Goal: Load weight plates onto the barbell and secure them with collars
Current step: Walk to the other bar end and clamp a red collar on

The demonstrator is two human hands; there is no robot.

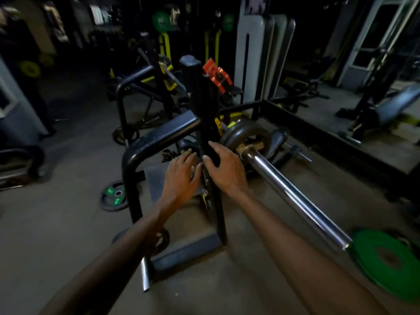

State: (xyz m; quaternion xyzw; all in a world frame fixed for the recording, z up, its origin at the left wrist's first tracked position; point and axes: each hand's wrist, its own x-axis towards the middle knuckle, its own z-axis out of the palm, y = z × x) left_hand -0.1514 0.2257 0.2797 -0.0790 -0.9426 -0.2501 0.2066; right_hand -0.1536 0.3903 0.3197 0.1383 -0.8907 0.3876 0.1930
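The chrome barbell sleeve (293, 194) runs from the rack toward the lower right, its end bare. A dark weight plate (243, 135) sits on its inner part, next to the black rack upright (208, 123). An orange-red collar (217, 77) rests high on the rack behind the upright. A green bumper plate (386, 262) lies flat on the floor under the sleeve's tip. My left hand (181, 176) reaches in low just left of the upright, fingers spread. My right hand (223, 164) is against the upright's right side, thumb on its front; what lies under the palms is hidden.
A black plate with green labels (114, 196) lies on the floor to the left of the rack frame (131, 169). A short steel peg (145, 276) sticks out low at the rack's base. Benches and yellow-black machines fill the dim background.
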